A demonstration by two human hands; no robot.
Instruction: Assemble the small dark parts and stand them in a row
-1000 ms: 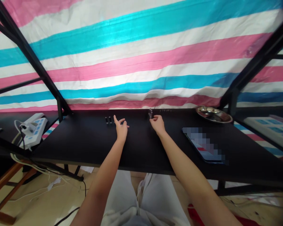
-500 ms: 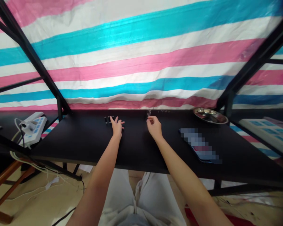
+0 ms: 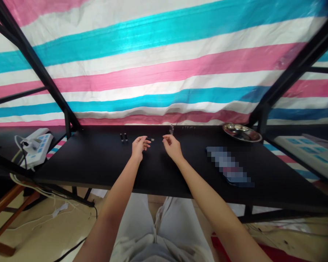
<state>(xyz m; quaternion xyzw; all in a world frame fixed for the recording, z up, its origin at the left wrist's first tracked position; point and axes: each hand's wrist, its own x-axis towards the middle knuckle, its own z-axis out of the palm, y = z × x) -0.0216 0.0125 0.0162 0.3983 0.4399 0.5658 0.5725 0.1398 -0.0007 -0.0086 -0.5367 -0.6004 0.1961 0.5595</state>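
My left hand is closed around a small black tube with a pale, silvery end, which sticks out to the right past the fingertips. Facing it across a short gap, my right hand has thumb and forefinger pinched together; anything in that pinch is too small to make out. To the left of my left hand, two similar black tubes stay side by side on the black table. Just behind my right hand is a small cluster of metallic pieces, partly hidden by the fingers.
Several tiny pale pieces lie along the table's back edge. A shiny metal dish sits at the back right, with a blurred-out flat object in front. Power strips stand left, beyond the black frame post. Striped sheeting hangs behind.
My left hand has closed on one tube and moved slightly right, away from the other two. My right hand has shifted a little left, so the hands are nearer each other.
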